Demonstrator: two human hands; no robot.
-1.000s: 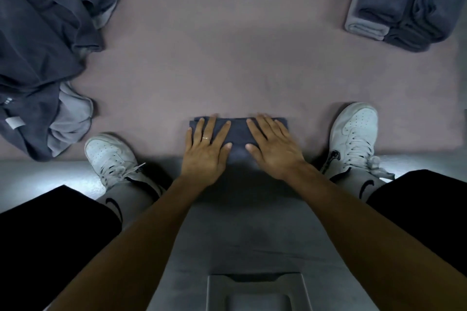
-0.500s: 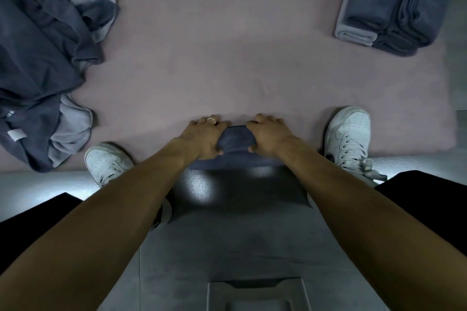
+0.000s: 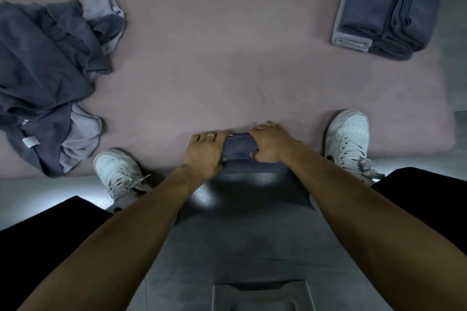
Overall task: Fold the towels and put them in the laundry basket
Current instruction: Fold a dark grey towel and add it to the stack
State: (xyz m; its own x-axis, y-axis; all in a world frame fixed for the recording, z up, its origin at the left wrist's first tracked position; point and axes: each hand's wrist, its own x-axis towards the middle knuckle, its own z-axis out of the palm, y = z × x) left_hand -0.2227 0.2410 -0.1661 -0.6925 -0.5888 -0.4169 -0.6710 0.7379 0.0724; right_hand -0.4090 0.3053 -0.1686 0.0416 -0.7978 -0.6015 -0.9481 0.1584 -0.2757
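A small folded dark blue towel [image 3: 240,148] lies at the near edge of the pink rug [image 3: 227,63], between my feet. My left hand [image 3: 204,153] grips its left end and my right hand [image 3: 269,144] grips its right end, fingers curled over the far edge. A heap of unfolded dark and light grey towels [image 3: 48,78] lies at the left. A stack of folded towels [image 3: 394,5] rests at the far right of the rug. Part of a grey basket rim [image 3: 262,290] shows at the bottom edge.
My white sneakers stand on the rug's near edge, the left shoe [image 3: 117,171] and the right shoe [image 3: 347,136]. Grey floor [image 3: 227,247] with a bright reflection lies below the rug. My black-clad knees fill the lower corners.
My hands went from lying flat on the folded towel to curling around its two ends. The view has tilted a little, so the rug's far edge now shows.
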